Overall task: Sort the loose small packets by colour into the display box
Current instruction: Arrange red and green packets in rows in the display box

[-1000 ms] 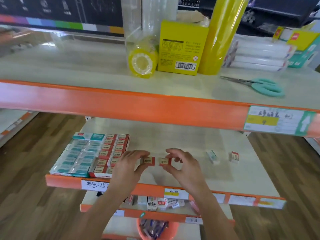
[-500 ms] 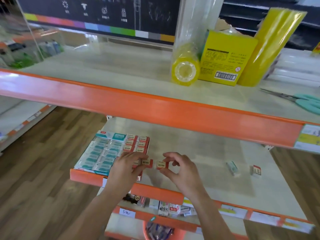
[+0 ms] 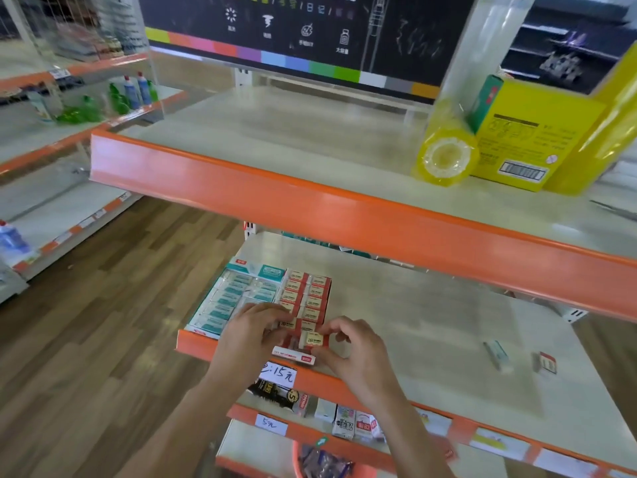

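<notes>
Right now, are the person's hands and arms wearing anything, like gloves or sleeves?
No. The left hand and right hand are bare, with no gloves, and no rings or watch that I can make out. Both forearms are uncovered too; no sleeves show down to the bottom edge of the picture.

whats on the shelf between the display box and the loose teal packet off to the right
Head view: bare shelf between the display box and the teal packet, apart from the right hand at the box's corner.

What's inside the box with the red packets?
The display box holds teal packets in its left half and red packets in its right. The left hand covers the near rows, and the right hand pinches a red packet there.
</notes>
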A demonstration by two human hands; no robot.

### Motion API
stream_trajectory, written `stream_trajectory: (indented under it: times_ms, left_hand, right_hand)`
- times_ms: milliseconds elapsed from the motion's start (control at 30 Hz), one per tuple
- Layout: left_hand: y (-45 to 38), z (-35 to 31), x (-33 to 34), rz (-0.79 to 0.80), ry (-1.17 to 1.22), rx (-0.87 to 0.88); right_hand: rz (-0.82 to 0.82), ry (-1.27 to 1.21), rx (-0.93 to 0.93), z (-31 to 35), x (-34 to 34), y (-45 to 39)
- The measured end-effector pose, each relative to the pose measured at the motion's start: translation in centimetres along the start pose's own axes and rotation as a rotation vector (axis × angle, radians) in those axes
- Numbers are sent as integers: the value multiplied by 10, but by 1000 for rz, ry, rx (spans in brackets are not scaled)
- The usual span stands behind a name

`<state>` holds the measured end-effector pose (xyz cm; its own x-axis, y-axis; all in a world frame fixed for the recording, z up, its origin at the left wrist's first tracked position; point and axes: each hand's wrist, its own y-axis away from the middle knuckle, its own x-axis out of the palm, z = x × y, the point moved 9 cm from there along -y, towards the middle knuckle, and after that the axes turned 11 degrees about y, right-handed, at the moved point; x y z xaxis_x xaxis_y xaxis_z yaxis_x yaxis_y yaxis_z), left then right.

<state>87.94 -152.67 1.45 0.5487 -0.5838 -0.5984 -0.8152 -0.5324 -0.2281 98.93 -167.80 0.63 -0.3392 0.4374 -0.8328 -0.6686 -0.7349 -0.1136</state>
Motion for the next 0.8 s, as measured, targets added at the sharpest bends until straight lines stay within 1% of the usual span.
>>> stream_trajectory:
  times_ms: [233,533,667,800]
  left_hand:
    - [-5,15,-4,-6,-9,-25]
    - [-8,18,-3,5,-40,20]
    - [-8,14,-6,-24,-23,28]
    - [-9,13,-6,-20,-17,26]
  right_hand:
    - [18,7,4,11,13,-3]
    - [-61,32,-32,18,19,-3]
    - [-88,13,-35,17,19,1]
    - [-105,-12,-27,14,21,3]
